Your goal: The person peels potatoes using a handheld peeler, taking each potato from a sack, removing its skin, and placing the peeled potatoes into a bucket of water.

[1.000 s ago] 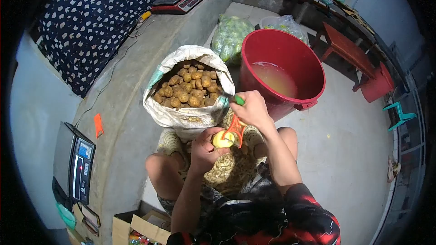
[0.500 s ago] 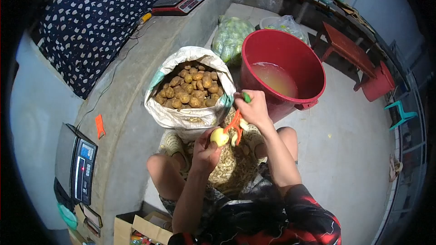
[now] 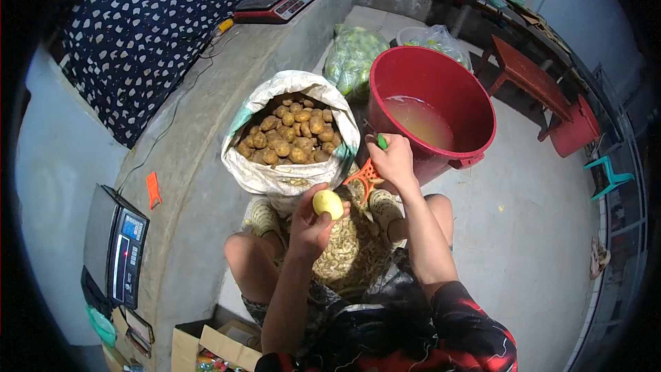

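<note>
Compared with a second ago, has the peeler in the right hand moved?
Yes: the peeler has shifted toward the red tub, away from the yellow potato.

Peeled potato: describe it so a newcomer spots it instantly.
Find the open white sack full of brown potatoes. Just below its front edge in the view, the left hand holds the peeled potato. Its smooth, pale yellow surface sets it apart from the brown-skinned ones in the sack.

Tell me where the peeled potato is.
In the head view, the peeled potato is in the left hand, left of the peeler in the right hand.
</note>
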The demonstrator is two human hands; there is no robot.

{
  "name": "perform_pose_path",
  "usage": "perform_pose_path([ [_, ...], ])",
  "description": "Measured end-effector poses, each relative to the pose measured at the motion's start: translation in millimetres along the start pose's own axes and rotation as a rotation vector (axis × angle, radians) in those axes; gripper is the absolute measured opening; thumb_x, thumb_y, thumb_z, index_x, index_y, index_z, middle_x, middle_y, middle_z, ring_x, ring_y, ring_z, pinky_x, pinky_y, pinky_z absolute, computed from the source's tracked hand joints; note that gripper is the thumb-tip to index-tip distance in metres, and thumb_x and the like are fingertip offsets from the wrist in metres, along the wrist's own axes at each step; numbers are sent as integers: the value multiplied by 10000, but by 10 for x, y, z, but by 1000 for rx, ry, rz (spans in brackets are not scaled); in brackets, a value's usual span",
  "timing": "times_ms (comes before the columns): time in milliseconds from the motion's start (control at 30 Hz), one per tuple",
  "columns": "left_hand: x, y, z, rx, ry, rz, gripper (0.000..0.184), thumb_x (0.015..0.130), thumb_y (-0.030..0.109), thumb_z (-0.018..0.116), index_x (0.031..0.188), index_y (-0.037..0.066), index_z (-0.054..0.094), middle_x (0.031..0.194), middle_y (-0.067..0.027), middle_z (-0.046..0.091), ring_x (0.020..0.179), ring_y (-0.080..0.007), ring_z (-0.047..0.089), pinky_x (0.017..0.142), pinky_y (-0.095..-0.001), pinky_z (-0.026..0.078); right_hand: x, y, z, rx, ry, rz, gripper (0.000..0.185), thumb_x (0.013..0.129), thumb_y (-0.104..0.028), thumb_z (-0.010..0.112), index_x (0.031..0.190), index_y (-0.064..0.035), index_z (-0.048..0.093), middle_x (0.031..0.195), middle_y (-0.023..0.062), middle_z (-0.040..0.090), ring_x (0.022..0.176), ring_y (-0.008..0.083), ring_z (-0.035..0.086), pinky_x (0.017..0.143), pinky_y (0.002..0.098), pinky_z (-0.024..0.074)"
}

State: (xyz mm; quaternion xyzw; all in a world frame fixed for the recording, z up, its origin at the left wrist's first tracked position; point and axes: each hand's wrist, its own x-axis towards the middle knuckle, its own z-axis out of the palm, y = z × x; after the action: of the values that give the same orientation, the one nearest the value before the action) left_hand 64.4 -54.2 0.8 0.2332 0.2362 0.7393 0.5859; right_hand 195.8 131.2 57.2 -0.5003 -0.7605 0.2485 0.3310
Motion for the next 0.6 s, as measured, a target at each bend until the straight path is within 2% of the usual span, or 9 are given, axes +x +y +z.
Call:
perform_pose_path([
  [67, 10, 24, 46, 15, 7, 42, 510, 849, -42, 615, 1330, 44, 467, 1207, -134, 594, 1121, -251, 585, 972, -408, 462, 15, 21, 11, 25, -45, 17, 330, 817, -262, 616, 631, 8, 581, 555, 214, 529, 548, 395, 573, 554, 453, 438],
  [233, 47, -64, -83, 94, 25, 122, 517, 799, -90, 638, 1277, 42, 491, 1185, -127, 601, 1072, -232, 602, 947, -378, 478, -14, 20, 126, 215, -120, 99, 347, 829, -273, 628, 641, 16, 590, 540, 214, 510, 545, 388, 572, 548, 435, 432],
  [267, 47, -67, -79, 98, 25, 123, 517, 788, -98, 643, 1264, 40, 495, 1173, -121, 603, 1061, -228, 603, 943, -369, 478, -39, -14, 142, 214, -121, 100, 347, 829, -273, 628, 641, 16, 590, 540, 214, 510, 545, 388, 572, 548, 435, 432],
  [367, 32, -68, -70, 201, 31, 125, 505, 777, -103, 647, 1243, 28, 506, 1147, -105, 602, 1050, -219, 603, 941, -364, 475, -143, -206, 64, 38, -160, -81, 299, 813, -252, 622, 668, 10, 618, 583, 241, 544, 629, 425, 602, 591, 464, 461],
  [467, -11, -53, -10, 297, 73, 93, 470, 782, -101, 637, 1221, 12, 515, 1130, -96, 599, 1036, -221, 606, 937, -368, 475, -57, -95, 186, -1, -145, -7, 287, 802, -251, 620, 669, 4, 627, 598, 244, 562, 658, 427, 615, 619, 478, 471],
  [500, -36, -80, -21, 295, 74, 92, 470, 782, -101, 637, 1221, 12, 515, 1130, -96, 599, 1036, -221, 606, 937, -368, 475, -19, -83, 191, 6, -106, 58, 291, 799, -253, 618, 662, 4, 621, 600, 236, 569, 650, 417, 619, 628, 478, 471],
  [567, -14, -102, -75, 16, 63, 67, 449, 799, -96, 609, 1227, 4, 516, 1148, -107, 592, 1067, -224, 589, 966, -389, 453, 22, -63, 154, 43, -128, 68, 294, 801, -257, 613, 660, 1, 621, 600, 236, 569, 645, 416, 618, 628, 479, 470],
  [600, -9, -83, -73, 20, 63, 62, 449, 799, -96, 609, 1227, 4, 516, 1148, -107, 592, 1067, -224, 589, 966, -389, 453, -5, -86, 134, 80, -157, 94, 297, 803, -260, 607, 658, -1, 620, 600, 235, 569, 641, 415, 617, 629, 480, 469],
])
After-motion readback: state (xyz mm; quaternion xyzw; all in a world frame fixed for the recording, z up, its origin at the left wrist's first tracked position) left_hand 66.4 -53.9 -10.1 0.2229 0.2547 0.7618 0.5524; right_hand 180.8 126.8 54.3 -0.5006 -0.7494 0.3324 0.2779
